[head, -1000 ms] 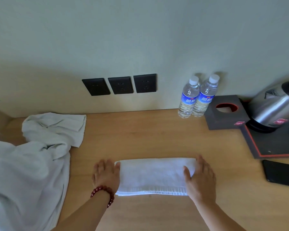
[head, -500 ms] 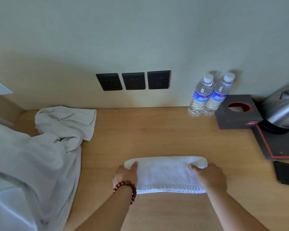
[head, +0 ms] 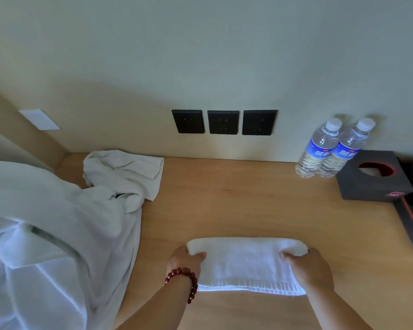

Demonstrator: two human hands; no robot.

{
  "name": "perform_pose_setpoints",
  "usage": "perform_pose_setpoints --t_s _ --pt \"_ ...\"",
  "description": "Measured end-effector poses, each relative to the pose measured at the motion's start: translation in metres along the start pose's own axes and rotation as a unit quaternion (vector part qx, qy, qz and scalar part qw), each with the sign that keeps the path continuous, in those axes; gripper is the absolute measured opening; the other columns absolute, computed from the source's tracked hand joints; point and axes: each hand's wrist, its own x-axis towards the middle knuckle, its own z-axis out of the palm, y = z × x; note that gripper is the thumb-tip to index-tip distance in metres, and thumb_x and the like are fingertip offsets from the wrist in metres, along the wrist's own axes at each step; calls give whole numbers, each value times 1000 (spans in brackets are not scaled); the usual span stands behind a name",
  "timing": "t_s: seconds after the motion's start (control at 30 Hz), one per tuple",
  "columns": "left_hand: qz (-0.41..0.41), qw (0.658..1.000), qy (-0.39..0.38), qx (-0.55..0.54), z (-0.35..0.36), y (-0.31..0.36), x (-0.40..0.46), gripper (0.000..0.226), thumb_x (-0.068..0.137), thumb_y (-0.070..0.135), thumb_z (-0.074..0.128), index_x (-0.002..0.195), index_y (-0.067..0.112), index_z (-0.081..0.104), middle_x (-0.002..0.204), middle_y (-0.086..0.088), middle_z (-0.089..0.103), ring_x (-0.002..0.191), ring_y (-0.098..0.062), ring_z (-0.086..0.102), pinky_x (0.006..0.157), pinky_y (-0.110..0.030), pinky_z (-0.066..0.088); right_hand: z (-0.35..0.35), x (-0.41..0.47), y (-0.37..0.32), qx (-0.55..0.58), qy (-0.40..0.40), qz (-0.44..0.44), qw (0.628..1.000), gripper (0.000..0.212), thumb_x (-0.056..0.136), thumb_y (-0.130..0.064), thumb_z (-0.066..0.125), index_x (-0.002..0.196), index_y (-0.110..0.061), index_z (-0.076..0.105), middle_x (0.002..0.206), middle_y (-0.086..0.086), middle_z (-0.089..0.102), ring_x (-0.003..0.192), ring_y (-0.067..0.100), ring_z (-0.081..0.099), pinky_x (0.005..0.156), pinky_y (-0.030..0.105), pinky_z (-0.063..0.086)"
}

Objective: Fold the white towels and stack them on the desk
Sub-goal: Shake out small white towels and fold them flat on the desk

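both hands have curled from flat into a grip: left hand (head: 186,259) and right hand (head: 306,267) pinch the folded white terry towel (head: 244,264) at opposite ends of its left-right long axis.

The folded towel (head: 246,265) is showing plain white with a ribbed band along its near edge. The crumpled towels (head: 57,222) are looking white. The surface (head: 236,198) is showing light wood. A bracelet (head: 186,281) is showing dark red beads. The bottles (head: 329,151) are wearing blue labels and white caps.
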Motion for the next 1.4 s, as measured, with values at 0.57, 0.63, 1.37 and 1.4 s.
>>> perform_pose_setpoints --t_s 0.57,0.63,1.37,1.4 --pt "388 846 188 314 13 -44 -7 70 97 63 21 158 28 18 162 -11 22 151 -29 17 120 -50 11 110 -64 3 -297 35 -444 845 70 93 -63 42 155 -34 33 164 6 27 151 31 26 114 58 19" --pt "397 836 190 327 13 -40 -3 71 98 63 20 160 28 12 164 -10 17 153 -27 9 121 -47 2 110 -57 11 -301 33 -450 840 71 93 -66 41 156 -36 30 166 3 22 152 30 22 114 58 19" --pt "340 828 175 410 33 43 60 79 91 59 34 150 7 39 158 -21 31 148 -40 24 114 -60 17 -72 105 100 -334 139 -273 892 72 88 -73 20 151 -41 34 161 -1 34 143 33 37 111 63 27" --pt "317 834 181 413 20 53 72 79 91 57 33 152 8 35 159 -21 27 149 -40 19 116 -60 12 -66 112 104 -319 153 -286 891 72 88 -69 24 150 -36 39 161 0 35 143 34 38 110 66 29"
